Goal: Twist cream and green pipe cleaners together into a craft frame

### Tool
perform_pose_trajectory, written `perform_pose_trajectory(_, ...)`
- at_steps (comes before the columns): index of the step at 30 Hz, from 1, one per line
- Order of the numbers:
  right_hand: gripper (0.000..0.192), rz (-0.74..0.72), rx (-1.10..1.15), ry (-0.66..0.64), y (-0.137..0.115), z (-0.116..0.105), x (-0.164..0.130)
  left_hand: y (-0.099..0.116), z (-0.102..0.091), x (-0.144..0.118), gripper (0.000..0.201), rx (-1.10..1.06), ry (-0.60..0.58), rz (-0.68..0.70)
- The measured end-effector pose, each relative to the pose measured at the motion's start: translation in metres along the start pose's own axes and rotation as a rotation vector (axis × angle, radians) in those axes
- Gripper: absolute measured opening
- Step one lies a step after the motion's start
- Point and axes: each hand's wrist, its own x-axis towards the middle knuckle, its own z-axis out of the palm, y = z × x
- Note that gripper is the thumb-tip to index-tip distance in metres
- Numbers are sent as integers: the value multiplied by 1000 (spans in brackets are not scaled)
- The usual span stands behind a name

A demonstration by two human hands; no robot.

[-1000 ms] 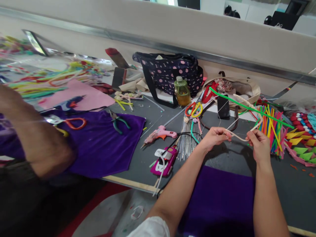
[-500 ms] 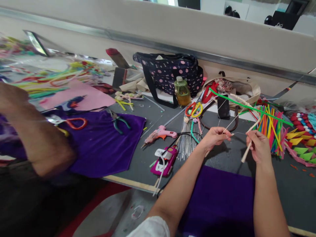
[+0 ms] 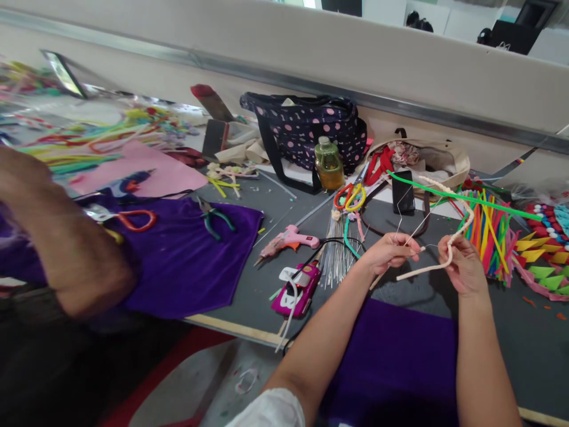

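Both my hands are raised over the grey table (image 3: 262,284). My left hand (image 3: 389,252) pinches a thin bare wire (image 3: 411,228) between thumb and fingers. My right hand (image 3: 462,270) grips a cream pipe cleaner (image 3: 460,228) that curls from its fist up and back toward a long green pipe cleaner (image 3: 462,196). The cream strand's loose end points left toward my left fingertips. A purple cloth (image 3: 391,362) lies under my forearms.
Another person's forearm (image 3: 66,249) crosses the left over a second purple cloth (image 3: 186,261) with pliers (image 3: 213,216). A pink glue gun (image 3: 288,240), a pink power strip (image 3: 297,287), wire bundle (image 3: 338,249), oil bottle (image 3: 329,166), dotted bag (image 3: 306,130), phone (image 3: 403,193) and coloured pipe cleaners (image 3: 489,234) crowd the table.
My right hand has turned the cream pipe cleaner, so its loose end now swings left toward my left fingers instead of hanging down. My left hand stays on the wire.
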Motion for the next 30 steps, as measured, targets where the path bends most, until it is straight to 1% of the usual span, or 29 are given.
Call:
perform_pose_trajectory(5, 33, -63, -53, -17, 2, 1, 0, 0, 2, 0, 27, -11, -25, -19)
perform_pose_trajectory(9, 34, -84, -59, -52, 0, 6, -1, -1, 3, 0, 28, -2, -26, -17)
perform_pose_trajectory(11, 32, -104, -50, -38, -1, 10, -1, -2, 4, 1, 27, -7, -24, -9)
perform_pose_trajectory(14, 28, -169, -81, 63, -2, 15, -1, -2, 4, 1, 27, -19, -8, 2)
perform_pose_trajectory(17, 27, -263, -182, 208, 0, 20, 0, -2, 2, 1, 28, -37, 5, 16)
perform_pose_trajectory(20, 25, -325, -289, 312, 4, 23, 0, -3, 1, 1, 28, -49, 16, 45)
perform_pose_trajectory(24, 23, -364, -372, 400, 9, 23, 0, -4, 2, 2, 27, -33, 44, 93)
perform_pose_trajectory(30, 23, -338, -394, 465, 15, 19, 4, -3, 6, 2, 26, 19, 75, 117)
